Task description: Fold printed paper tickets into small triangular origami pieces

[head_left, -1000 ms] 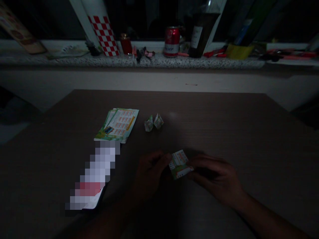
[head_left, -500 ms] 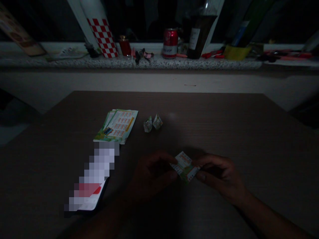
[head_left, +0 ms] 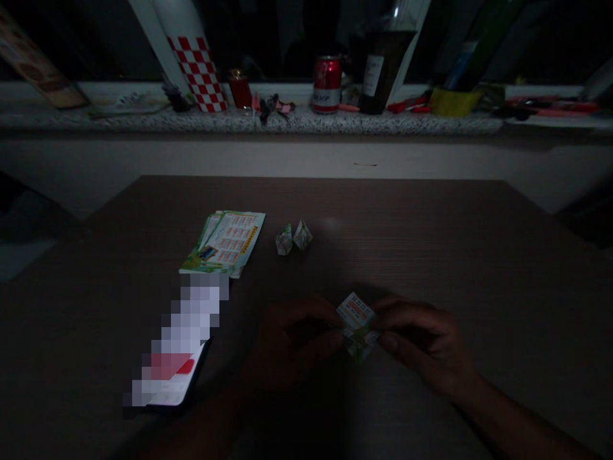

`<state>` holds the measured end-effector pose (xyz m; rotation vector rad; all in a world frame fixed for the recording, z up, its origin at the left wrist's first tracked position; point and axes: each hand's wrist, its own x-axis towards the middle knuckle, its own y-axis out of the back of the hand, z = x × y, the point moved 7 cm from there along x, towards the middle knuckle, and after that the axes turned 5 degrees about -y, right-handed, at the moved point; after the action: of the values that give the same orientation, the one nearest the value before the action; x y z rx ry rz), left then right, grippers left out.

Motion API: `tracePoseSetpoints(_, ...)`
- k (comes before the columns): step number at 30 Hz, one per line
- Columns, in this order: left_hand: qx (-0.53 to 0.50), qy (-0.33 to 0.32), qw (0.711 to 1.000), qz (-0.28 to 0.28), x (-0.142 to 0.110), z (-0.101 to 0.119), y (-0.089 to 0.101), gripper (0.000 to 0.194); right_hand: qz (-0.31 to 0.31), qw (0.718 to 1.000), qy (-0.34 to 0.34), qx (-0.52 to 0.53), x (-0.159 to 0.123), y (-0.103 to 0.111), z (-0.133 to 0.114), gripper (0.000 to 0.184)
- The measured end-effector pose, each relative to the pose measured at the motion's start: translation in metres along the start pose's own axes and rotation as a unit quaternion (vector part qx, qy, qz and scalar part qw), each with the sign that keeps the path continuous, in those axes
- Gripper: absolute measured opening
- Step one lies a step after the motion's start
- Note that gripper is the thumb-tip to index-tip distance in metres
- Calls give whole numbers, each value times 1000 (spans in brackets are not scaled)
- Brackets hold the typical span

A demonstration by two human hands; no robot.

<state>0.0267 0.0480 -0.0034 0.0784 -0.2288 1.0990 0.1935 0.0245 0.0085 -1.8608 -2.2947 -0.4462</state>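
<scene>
Our left hand (head_left: 294,345) and right hand (head_left: 431,342) pinch folded paper (head_left: 357,312) between them, over counter (head_left: 431,243); we see two folded pieces (head_left: 302,236) beyond left hand, leaflets (head_left: 232,237) and phone (head_left: 173,391) leftward.

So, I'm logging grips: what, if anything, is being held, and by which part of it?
A folded paper, by two opposite sides: left hand at its left, right hand at its right.

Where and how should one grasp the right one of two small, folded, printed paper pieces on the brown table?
Pinch the right folded piece lightly below its upper point, probably best from the right: it tapers there, and the left folded piece sits close alongside.
</scene>
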Motion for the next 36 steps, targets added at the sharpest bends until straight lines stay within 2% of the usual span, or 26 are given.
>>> tracePoseSetpoints(7, 69, 21, 993, 97, -2, 2, 6, 6, 39, 999, -1, -8, -1, 2, -3, 20)
tracePoseSetpoints(16, 89, 38, 987, 125, -5, 4, 1, 5, 136, 990, -45, 12, -5, 0, 1, 11)
tracePoseSetpoints(21, 114, 44, 982, 142, -9, 4, -2, 9, 159, 985, -62, 3, -7, -2, 1, 12)
tracePoseSetpoints(27, 85, 63, 980, 167, -10, -5, 2, 10, 214, 973, -90, 3, -11, 7, 10, 21)
tracePoseSetpoints(31, 88, 70, 971, 211, -10, -7, 14, 11, 216, 972, -97, -14, -10, 14, 13, 20)
tracePoseSetpoints(35, 100, 64, 974, 194, -10, -3, 12, 11, 173, 979, -111, 12, -7, 8, 16, 5)
tracePoseSetpoints(36, 104, 57, 975, 185, -10, -1, 9, 11, 155, 981, -111, 28, -6, 4, 16, 7)
